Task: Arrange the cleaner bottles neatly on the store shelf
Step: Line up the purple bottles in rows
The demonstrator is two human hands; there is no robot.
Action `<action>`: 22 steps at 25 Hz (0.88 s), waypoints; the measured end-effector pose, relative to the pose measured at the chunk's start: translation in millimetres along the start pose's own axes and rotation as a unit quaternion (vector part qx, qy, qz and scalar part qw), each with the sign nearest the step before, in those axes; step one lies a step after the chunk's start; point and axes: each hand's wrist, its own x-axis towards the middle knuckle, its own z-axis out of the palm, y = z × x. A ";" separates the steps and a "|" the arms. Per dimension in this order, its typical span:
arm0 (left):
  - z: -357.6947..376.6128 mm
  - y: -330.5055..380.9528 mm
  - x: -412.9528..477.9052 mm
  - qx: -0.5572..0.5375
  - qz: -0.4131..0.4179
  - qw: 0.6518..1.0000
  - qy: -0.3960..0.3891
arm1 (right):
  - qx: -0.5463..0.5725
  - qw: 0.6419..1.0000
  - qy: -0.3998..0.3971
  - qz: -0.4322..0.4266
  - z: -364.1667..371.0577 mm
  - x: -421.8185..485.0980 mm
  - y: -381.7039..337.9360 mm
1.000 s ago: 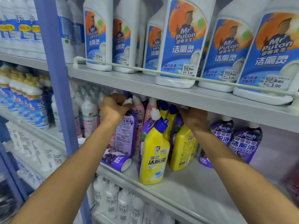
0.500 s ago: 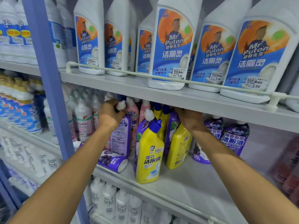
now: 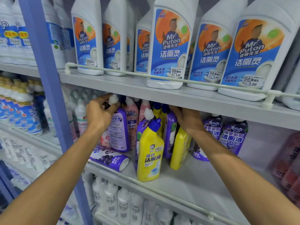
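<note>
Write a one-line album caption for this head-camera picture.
Left hand grips a purple bottle, right hand reaches among yellow bottles.

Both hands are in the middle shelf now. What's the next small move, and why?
Probably turn the purple bottle with the left hand, which grips its white cap: its back label faces out. Then stand up the toppled purple bottle lying at the shelf edge.
</note>
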 end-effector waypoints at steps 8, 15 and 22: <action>-34.8 34.8 -21.6 -0.032 0.040 0.998 0.022 | -0.018 0.998 -0.044 -0.044 -13.2 -10.8 -16.6; -55.8 57.1 -66.2 -0.026 0.059 0.998 -0.012 | 0.013 0.995 -0.009 -0.100 -34.2 -40.9 -20.5; -43.9 90.1 -115.9 -0.066 0.077 0.993 -0.065 | 0.015 0.997 0.028 -0.075 -70.7 -89.3 -18.1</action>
